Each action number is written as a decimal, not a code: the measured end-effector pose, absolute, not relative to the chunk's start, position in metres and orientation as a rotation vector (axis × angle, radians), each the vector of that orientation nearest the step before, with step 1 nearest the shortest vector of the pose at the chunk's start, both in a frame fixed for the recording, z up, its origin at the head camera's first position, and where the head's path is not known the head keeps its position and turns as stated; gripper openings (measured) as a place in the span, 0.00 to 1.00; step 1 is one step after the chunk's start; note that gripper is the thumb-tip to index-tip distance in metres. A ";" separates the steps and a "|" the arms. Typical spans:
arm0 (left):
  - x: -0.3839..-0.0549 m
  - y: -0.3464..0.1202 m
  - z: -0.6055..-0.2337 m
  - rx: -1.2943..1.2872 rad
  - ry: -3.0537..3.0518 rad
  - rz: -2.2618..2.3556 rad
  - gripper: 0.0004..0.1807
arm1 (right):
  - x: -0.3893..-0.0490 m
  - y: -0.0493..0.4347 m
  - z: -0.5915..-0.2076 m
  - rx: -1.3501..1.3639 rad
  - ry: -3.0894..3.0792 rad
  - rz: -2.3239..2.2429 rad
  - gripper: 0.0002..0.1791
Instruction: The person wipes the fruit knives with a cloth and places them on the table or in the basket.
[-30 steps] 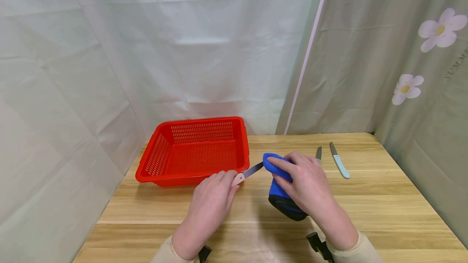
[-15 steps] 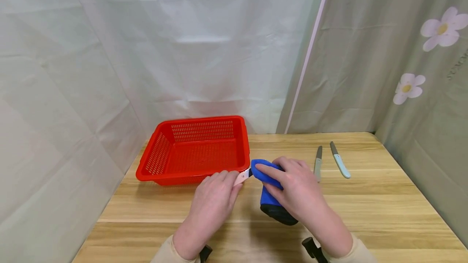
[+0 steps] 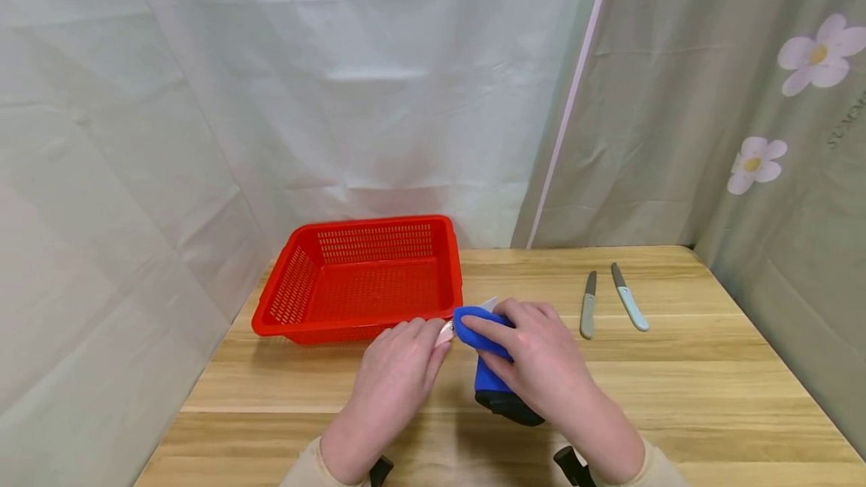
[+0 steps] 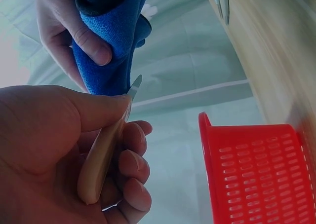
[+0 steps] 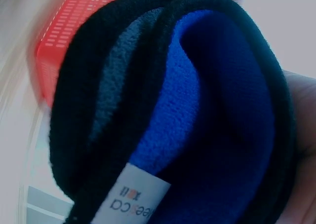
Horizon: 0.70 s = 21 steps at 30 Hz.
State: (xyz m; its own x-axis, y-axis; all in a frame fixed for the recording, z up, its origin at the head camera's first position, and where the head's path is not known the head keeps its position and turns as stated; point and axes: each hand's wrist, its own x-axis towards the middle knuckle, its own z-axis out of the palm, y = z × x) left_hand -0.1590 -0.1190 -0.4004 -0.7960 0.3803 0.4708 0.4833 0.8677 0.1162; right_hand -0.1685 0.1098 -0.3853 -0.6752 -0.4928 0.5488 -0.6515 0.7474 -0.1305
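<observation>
My left hand [image 3: 398, 367] holds a small knife by its pale pink handle [image 4: 101, 160], thumb on top and fingers curled beneath. With my right hand [image 3: 541, 355] I grip a folded blue cloth [image 3: 492, 378] with black edging, wrapped over the knife's blade close to the handle. The blade's tip [image 3: 489, 304] shows past the cloth in the head view; its middle is hidden. Filling most of the right wrist view, the cloth's loose folds [image 5: 182, 86] carry a white label [image 5: 132, 197].
A red perforated basket [image 3: 379, 284] stands at the back left, just beyond my left hand. Two more knives lie at the back right of the wooden table [image 3: 704, 382], one grey-handled [image 3: 588, 314] and one light-blue-handled [image 3: 631, 307]. Curtains [image 3: 406, 96] hang behind.
My right hand and the cloth have moved left along the blade, from its tip to beside the handle. The tip now shows beyond the cloth. My left hand has hardly moved.
</observation>
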 end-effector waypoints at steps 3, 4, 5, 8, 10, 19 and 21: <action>-0.159 -0.119 -0.400 -0.639 -2.597 -0.312 0.12 | -0.168 0.110 -0.386 0.859 -2.468 0.434 0.31; -0.159 -0.119 -0.400 -0.640 -2.596 -0.310 0.12 | -0.168 0.110 -0.386 0.857 -2.472 0.433 0.31; -0.159 -0.119 -0.400 -0.641 -2.596 -0.306 0.12 | -0.168 0.109 -0.386 0.856 -2.476 0.433 0.31; -0.158 -0.119 -0.399 -0.636 -2.608 -0.311 0.12 | -0.169 0.110 -0.386 0.849 -2.486 0.438 0.31; -0.158 -0.118 -0.399 -0.629 -2.625 -0.314 0.12 | -0.169 0.110 -0.386 0.843 -2.488 0.442 0.31; -0.159 -0.117 -0.398 -0.611 -2.660 -0.320 0.12 | -0.175 0.116 -0.387 0.802 -2.475 0.450 0.31; -0.159 -0.117 -0.398 -0.612 -2.651 -0.316 0.11 | -0.177 0.118 -0.387 0.790 -2.476 0.449 0.31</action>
State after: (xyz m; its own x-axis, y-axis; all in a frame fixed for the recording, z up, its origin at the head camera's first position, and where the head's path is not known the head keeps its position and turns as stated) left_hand -0.1589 -0.1165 -0.3977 -0.8240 0.3704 0.4287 0.4607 0.8785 0.1265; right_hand -0.1766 0.1182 -0.3868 -0.7072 -0.4453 0.5492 -0.6098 0.7772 -0.1551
